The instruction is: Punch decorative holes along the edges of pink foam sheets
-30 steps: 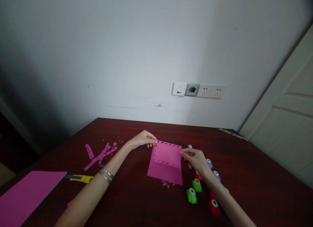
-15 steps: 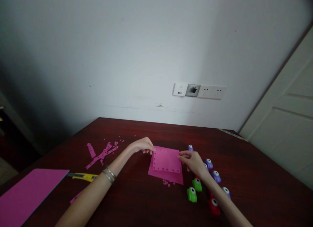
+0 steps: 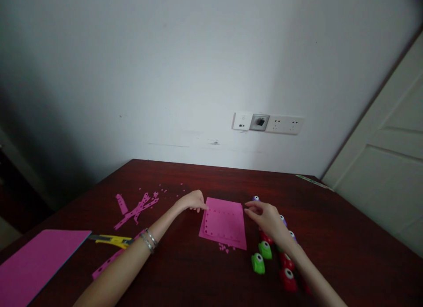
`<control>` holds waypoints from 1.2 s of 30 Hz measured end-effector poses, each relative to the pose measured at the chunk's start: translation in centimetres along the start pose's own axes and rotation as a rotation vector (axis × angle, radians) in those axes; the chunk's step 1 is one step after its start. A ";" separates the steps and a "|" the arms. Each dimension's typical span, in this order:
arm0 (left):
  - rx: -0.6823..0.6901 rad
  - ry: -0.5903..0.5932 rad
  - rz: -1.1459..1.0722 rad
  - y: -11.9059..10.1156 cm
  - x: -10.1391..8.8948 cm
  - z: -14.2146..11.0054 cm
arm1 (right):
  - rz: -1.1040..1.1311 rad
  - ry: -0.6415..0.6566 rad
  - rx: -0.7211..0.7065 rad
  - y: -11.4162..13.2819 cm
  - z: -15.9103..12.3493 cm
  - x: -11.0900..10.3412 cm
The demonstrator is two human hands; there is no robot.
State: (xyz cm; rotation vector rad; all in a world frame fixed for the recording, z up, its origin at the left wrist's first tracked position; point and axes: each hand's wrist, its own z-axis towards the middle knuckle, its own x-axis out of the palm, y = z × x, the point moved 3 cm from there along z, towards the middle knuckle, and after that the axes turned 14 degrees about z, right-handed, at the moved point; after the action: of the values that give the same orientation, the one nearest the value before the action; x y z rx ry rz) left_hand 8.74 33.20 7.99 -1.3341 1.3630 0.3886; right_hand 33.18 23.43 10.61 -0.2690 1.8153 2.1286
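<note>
A smaller pink sheet of paper [image 3: 223, 223] with small punched holes along its edges lies over a larger pink sheet [image 3: 226, 204], whose border shows around it. My left hand [image 3: 195, 200] has its fingers closed at the upper left corner of the punched sheet, with the thumb on that corner. Just off the right edge of the sheets is my right hand [image 3: 264, 215], thumb and forefinger a little apart with nothing visible between them. Tiny pink cut-outs [image 3: 226, 249] lie by the front edge of the larger sheet.
Several craft punches, green [image 3: 258, 263], red [image 3: 288, 279] and purple, stand on the right, partly behind my right forearm. Punched pink strips [image 3: 136, 211] and specks lie at left. A yellow utility knife [image 3: 114, 241] rests beside a large pink sheet [image 3: 39, 258].
The punched sheet has moved down toward me over the larger sheet and lies flatter. My right fingers have let go of its right edge; my left hand has shifted slightly down.
</note>
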 end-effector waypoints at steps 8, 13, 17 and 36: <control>0.229 -0.341 0.082 -3.3 -0.6 0.2 | -0.449 -0.180 -0.144 1.0 -7.1 -7.7; 0.479 -0.249 0.129 -7.7 1.6 0.5 | -0.623 -0.262 -0.175 -4.5 -13.1 -9.4; 0.551 -0.095 0.204 -10.2 4.0 2.4 | -0.655 -0.183 -0.220 -9.5 -15.2 -7.1; 0.780 -0.030 0.387 -15.6 7.1 9.4 | -0.429 -0.111 -0.103 -10.7 -5.3 -5.6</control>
State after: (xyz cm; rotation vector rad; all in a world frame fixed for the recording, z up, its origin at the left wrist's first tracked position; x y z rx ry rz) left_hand 28.20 32.95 6.10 -0.4236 1.5259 0.0995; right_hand 41.97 18.91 1.78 -0.5044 1.4330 1.8922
